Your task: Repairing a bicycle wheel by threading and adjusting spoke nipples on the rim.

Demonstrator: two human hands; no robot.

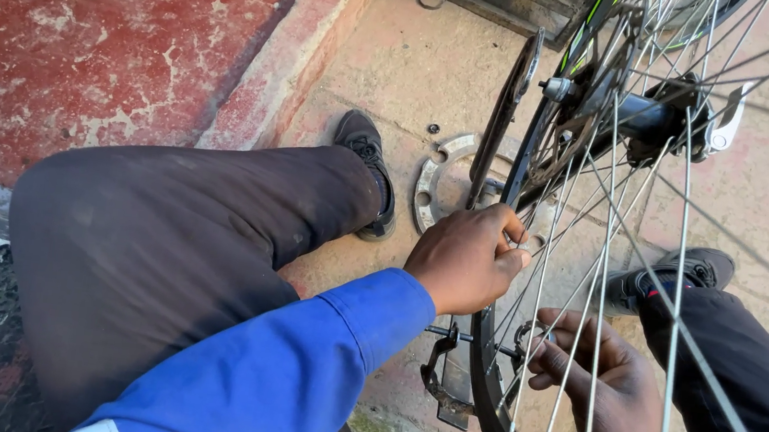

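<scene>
- Bicycle wheel (547, 148): it is standing upright between the person's legs, its dark rim (482, 372) running down past both hands and its silver spokes (602, 270) fanning out from the hub (647, 116), which is sitting well above the hands.
- Left leg (169, 240): clad in dark trousers, it is stretching away to the left of the left hand and ending in a black shoe (369, 161) just beyond that hand.
- Right leg (752, 374): it is lying to the right of the right hand, behind the spokes, with a second black shoe (677, 274) above that hand.
- Blue sleeve (290, 369): it is covering the left forearm and leading up to the left wrist.
- Left hand (466, 259): it is curling its fingers closed around the spokes at the near side of the wheel, just beside the rim.
- Right hand (600, 395): it is reaching in behind the spokes, below and to the right of the left hand, with fingers bent and pinching a small metal part (523, 336); what that part is cannot be told.
- Metal ring (435, 178): a flat grey ring with holes is lying on the reddish floor (402, 64) just above the left hand, beside the left shoe.
- Brake arm (442, 387): a rusty metal piece is hanging at the rim just below the left hand.
</scene>
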